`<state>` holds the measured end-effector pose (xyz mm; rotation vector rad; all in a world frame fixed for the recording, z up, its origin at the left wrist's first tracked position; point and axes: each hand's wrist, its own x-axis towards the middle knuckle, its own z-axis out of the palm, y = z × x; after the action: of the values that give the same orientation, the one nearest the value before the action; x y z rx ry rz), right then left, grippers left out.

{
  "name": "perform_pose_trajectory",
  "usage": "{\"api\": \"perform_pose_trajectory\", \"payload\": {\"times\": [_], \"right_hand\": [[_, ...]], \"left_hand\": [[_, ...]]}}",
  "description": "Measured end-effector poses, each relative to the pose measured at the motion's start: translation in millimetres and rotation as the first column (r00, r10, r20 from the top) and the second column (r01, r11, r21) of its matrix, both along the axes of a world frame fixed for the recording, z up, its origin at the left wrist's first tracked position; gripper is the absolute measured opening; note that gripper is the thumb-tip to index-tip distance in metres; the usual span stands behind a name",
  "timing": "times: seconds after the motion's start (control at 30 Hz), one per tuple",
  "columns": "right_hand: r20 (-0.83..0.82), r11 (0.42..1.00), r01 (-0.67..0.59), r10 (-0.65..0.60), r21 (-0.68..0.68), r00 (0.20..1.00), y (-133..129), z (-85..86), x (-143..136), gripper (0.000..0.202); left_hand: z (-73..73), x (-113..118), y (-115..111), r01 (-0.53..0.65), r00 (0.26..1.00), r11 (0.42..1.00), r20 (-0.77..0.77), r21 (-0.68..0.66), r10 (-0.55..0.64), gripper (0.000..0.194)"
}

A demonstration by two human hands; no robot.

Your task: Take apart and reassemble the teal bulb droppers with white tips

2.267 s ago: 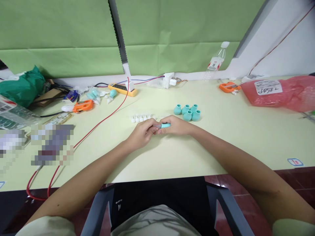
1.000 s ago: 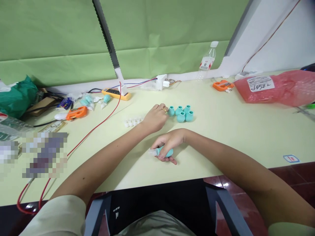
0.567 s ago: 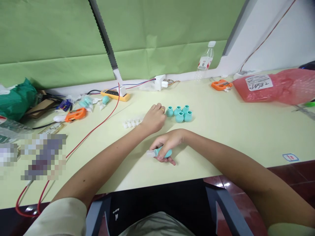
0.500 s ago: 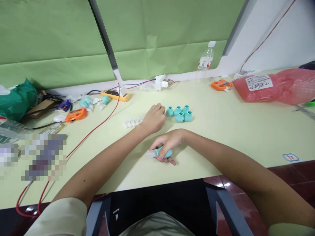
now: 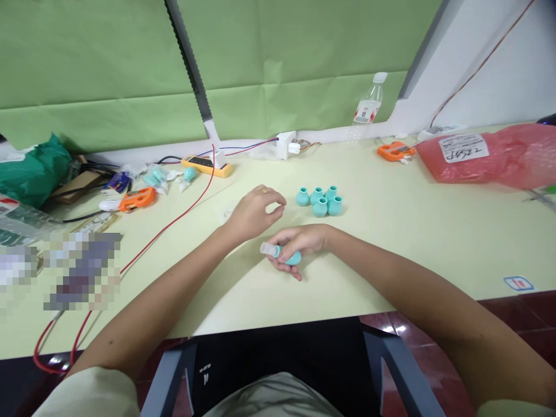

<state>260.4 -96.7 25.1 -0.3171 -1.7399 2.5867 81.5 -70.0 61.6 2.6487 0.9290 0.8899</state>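
A turquoise rubber bulb (image 5: 293, 258) with a translucent whitish tip (image 5: 268, 249) is gripped in my right hand (image 5: 299, 242), its tip pointing left. My left hand (image 5: 256, 213) hovers just above and to the left, thumb and forefinger curled together at their ends. Whatever small thing may be between those fingertips is too small to make out. Several more turquoise bulbs (image 5: 320, 207) stand upright in a cluster to the right of my left hand, open necks up. Small white pieces (image 5: 226, 214) lie behind my left wrist, mostly hidden by it.
At the back are a yellow power strip (image 5: 204, 166), a white box with wires (image 5: 285, 145) and a clear bottle (image 5: 368, 107). A red plastic package (image 5: 490, 153) and an orange tool (image 5: 395, 152) lie right. A red cable (image 5: 174, 223) crosses the left side.
My left hand has shifted left and turned, its thumb and forefinger now showing near each other. My right hand has risen slightly with the bulb still in it. The view has shifted a little.
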Motion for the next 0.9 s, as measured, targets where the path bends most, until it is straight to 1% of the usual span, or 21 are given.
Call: {"api": "perform_pose_trajectory", "payload": {"times": [0.07,0.13,0.2,0.27,0.33,0.4,0.5,0.57,0.63,0.8,0.9], "right_hand": [[-0.068,0.993,0.115,-0.114,0.012,0.991,5,-5.4,2,0.021],[-0.12,0.976,0.207,-0.199,0.059,0.973,9,-9.2,3,0.019],[-0.154,0.946,0.299,-0.28,0.124,0.948,10,-10.5,2,0.021],[-0.166,0.905,0.388,-0.362,0.172,0.917,9,-9.5,0,0.024],[-0.15,0.882,0.431,-0.408,0.188,0.901,7,-7.5,-2,0.027],[-0.122,0.882,0.439,-0.423,0.174,0.898,5,-6.6,-4,0.03],[-0.115,0.863,0.487,-0.475,0.136,0.873,0,-8.8,-11,0.034],[-0.146,0.834,0.537,-0.519,0.131,0.842,-3,-11.2,-17,0.036],[-0.182,0.81,0.565,-0.538,0.157,0.823,-7,-12.6,-23,0.039],[-0.188,0.783,0.563,-0.531,0.263,0.826,-12,-9.3,-29,0.044],[-0.18,0.769,0.582,-0.553,0.264,0.813,-14,-6.3,-29,0.048]], "left_hand": [[5.2,-22,-13,-0.033,0.99,0.989,0.132,-0.145,0.052,0.015],[6.1,-40,-27,-0.051,0.968,0.971,0.228,-0.233,0.105,0.013],[3.2,-52,-40,-0.044,0.951,0.97,0.288,-0.239,0.114,0.012],[-1.8,-57,-49,-0.018,0.936,0.983,0.344,-0.182,0.081,0.011],[-7.4,-57,-55,0.007,0.923,0.995,0.382,-0.101,0.033,0.01],[-12.5,-56,-58,0.009,0.917,1.0,0.398,-0.015,-0.003,0.01],[-19.0,-52,-60,-0.02,0.91,0.998,0.415,0.066,-0.009,0.01],[-22.2,-49,-62,-0.043,0.898,0.998,0.439,0.055,0.015,0.009],[-24.3,-46,-64,-0.066,0.887,0.997,0.459,0.027,0.046,0.007],[-27.7,-43,-66,-0.087,0.885,0.996,0.461,0.021,0.068,0.007],[-29.6,-43,-65,-0.081,0.881,0.996,0.469,0.028,0.058,0.007]]}}
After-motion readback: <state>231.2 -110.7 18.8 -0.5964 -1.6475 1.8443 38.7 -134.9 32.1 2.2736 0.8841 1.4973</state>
